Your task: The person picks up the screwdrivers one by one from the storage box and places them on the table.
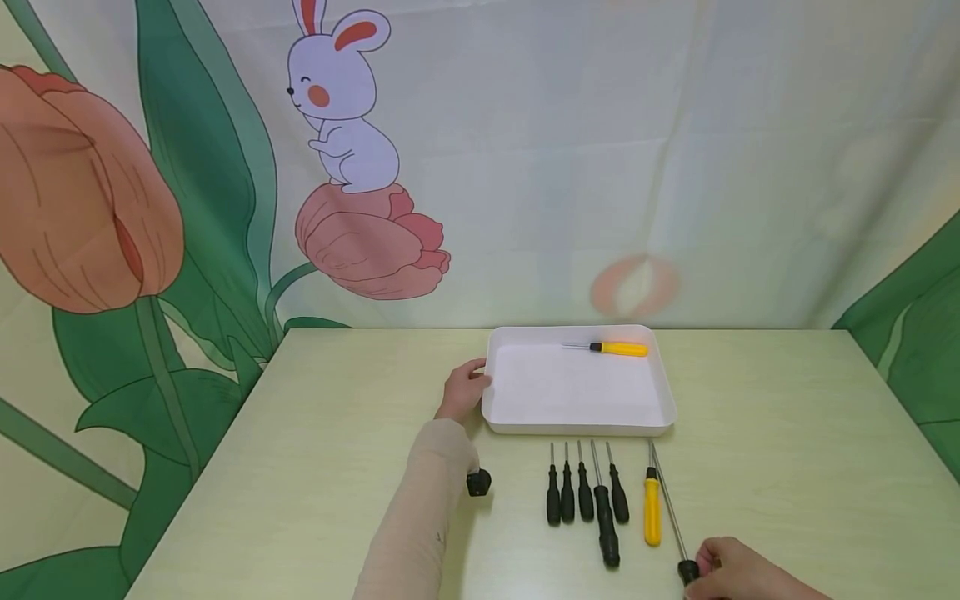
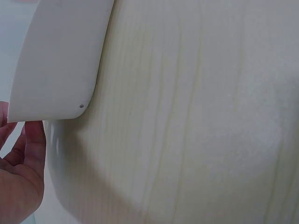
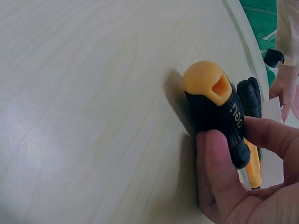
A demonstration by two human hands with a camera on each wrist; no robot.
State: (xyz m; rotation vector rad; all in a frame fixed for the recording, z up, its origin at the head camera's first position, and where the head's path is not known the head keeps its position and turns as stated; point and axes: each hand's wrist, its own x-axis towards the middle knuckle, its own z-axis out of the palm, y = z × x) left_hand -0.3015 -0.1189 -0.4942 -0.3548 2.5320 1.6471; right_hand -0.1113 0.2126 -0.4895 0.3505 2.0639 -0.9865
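Observation:
At the left end of the white tray [image 1: 577,427], my left hand [image 1: 463,390] grips the rim; in the left wrist view its fingers [image 2: 35,144] meet the tray's end wall [image 2: 60,65]. My right hand [image 1: 738,571] pinches the handle of a long-shafted screwdriver [image 1: 670,508] at the front right. The right wrist view shows that handle [image 3: 215,107] as black with an orange end cap, between thumb and fingers. Just left of its shaft lies a yellow-handled screwdriver [image 1: 652,508]. A second yellow screwdriver [image 1: 624,349] lies inside the tray near its back wall.
Several black-handled screwdrivers stand in a row before the tray, shafts pointing back; the largest [image 1: 606,529] reaches furthest forward. A printed curtain [image 1: 525,167] hangs behind the pale wooden table [image 1: 322,467]. A black wrist device [image 1: 478,482] juts from the left sleeve.

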